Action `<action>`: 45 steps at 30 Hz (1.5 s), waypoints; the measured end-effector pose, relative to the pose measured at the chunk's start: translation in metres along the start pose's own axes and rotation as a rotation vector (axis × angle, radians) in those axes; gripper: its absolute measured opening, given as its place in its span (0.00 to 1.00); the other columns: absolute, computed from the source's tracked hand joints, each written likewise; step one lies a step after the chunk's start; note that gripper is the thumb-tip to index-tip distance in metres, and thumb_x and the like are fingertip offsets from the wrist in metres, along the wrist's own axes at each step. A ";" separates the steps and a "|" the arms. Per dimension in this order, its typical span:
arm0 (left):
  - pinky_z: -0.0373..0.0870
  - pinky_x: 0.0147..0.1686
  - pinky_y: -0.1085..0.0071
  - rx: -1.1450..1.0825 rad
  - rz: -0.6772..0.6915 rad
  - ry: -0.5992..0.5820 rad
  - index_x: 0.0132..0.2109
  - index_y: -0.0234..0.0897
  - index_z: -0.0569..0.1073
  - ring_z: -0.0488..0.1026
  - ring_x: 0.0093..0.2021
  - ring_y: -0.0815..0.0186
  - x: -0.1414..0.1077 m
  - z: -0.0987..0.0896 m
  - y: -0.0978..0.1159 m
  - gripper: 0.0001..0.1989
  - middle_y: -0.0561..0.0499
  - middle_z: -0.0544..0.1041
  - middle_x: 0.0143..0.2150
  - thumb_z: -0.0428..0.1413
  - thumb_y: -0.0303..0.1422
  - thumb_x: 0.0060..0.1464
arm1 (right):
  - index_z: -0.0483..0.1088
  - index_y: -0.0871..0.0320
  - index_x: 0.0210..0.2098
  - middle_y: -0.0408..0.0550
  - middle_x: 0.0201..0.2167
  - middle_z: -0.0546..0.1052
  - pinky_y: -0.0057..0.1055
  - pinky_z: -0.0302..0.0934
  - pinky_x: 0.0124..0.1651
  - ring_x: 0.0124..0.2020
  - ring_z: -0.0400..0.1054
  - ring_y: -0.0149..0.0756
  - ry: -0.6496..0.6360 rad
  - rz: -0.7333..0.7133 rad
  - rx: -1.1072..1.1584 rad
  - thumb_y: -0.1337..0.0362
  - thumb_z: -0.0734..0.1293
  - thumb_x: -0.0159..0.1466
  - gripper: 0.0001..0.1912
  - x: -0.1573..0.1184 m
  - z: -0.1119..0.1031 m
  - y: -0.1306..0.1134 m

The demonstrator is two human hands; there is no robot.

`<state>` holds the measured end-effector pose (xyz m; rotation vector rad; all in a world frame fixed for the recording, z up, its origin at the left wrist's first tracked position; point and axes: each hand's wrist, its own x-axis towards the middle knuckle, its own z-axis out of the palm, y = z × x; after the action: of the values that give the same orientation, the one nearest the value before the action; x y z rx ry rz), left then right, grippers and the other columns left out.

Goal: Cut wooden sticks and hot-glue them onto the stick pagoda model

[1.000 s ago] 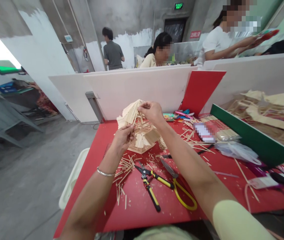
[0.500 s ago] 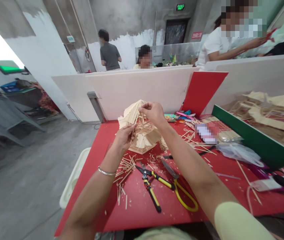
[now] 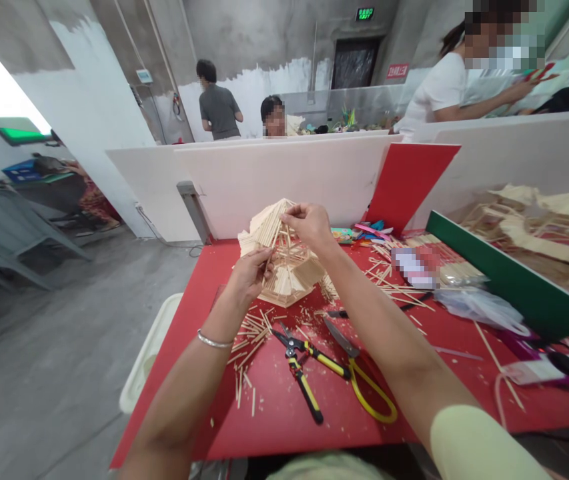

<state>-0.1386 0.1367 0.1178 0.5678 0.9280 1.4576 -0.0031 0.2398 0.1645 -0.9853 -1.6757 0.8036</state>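
A small model of thin wooden sticks (image 3: 291,283), with a pointed, partly slatted roof (image 3: 267,228), stands at the far side of the red table. My left hand (image 3: 253,272) is closed in a pinch at the roof's lower edge. Near the peak, my right hand (image 3: 310,225) pinches with thumb and forefinger. A thin wooden stick (image 3: 276,235) runs between the two pinches along the open side of the roof, each hand gripping one end. Through that gap the inner frame shows. My fingers hide both stick ends.
Yellow-and-black pruning shears (image 3: 297,360) lie spread on the red table (image 3: 264,440), beside yellow-handled scissors (image 3: 364,380). Cut sticks (image 3: 251,333) are scattered left and right. A plastic bag (image 3: 479,310) lies by a green board (image 3: 504,280). White panels (image 3: 284,180) stand behind; people are beyond.
My hands and the model keep nearly the same place, with only a slight shift of the view. Beyond the panels, a seated person's head has moved left and the person in white has shifted right.
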 end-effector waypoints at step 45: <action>0.59 0.19 0.80 0.111 0.095 -0.066 0.37 0.33 0.78 0.69 0.23 0.75 -0.097 -0.008 -0.043 0.11 0.51 0.75 0.28 0.68 0.29 0.43 | 0.76 0.52 0.48 0.43 0.34 0.81 0.30 0.63 0.39 0.33 0.73 0.34 -0.278 -0.033 -0.442 0.53 0.66 0.63 0.16 -0.180 -0.119 0.034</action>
<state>-0.1076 0.0374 0.0961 0.7463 0.9451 1.4699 0.1503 0.1014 0.0949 -1.1796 -2.1639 0.5762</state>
